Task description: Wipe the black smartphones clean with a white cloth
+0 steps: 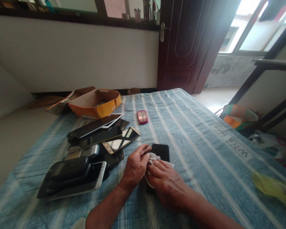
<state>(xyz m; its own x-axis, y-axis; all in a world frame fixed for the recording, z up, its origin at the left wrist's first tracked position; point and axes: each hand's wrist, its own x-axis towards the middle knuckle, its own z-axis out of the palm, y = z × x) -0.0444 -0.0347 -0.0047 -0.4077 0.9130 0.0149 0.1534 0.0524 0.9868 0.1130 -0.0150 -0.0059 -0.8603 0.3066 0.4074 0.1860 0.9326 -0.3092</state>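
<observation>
My left hand (135, 163) has its fingers curled in at the left side of a crumpled white tissue (154, 157). My right hand (165, 179) presses down on the tissue, its fingers lying over it. A flat thing with a rounded white edge (147, 182) shows beneath my hands; it looks phone-like, but most of it is covered, and my left hand seems to grip its side. Behind and below it lies a black phone (162, 150), partly hidden by my hands.
Several phones lie heaped at the left, among them a gold-framed phone (121, 140) and a white-edged phone (98, 178). An open orange box (107, 106) stands behind them. A small pink-red device (142, 117) lies farther back on the striped blue cloth (200, 143). Yellow plastic (271, 186) is at right.
</observation>
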